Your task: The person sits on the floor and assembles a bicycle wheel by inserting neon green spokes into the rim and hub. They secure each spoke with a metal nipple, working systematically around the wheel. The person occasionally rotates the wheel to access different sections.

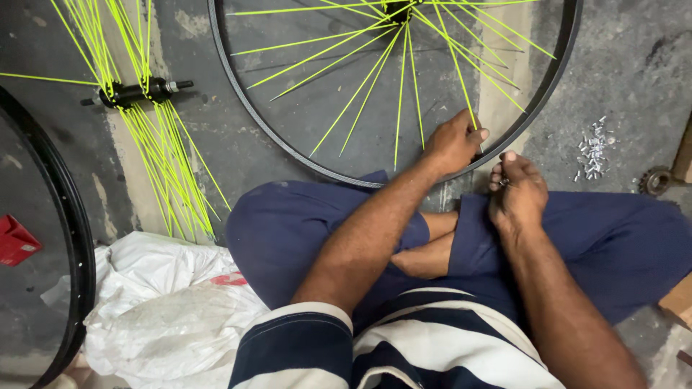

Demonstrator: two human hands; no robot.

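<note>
Left hand (453, 142) at rim (303, 160) edge

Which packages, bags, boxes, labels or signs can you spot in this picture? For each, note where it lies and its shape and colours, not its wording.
White sack: floor, lower left beside the person's knee; crumpled, white with a small red printed patch.
Red box: far left edge, inside the black rim; small, angular, bright red.
Cardboard piece: right edge; brown, only a corner shows.
No signs or screens.

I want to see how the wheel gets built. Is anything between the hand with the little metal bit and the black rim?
Nothing visible. The right hand pinches small metal pieces just beside the rim, where the left hand grips a yellow spoke.
</note>
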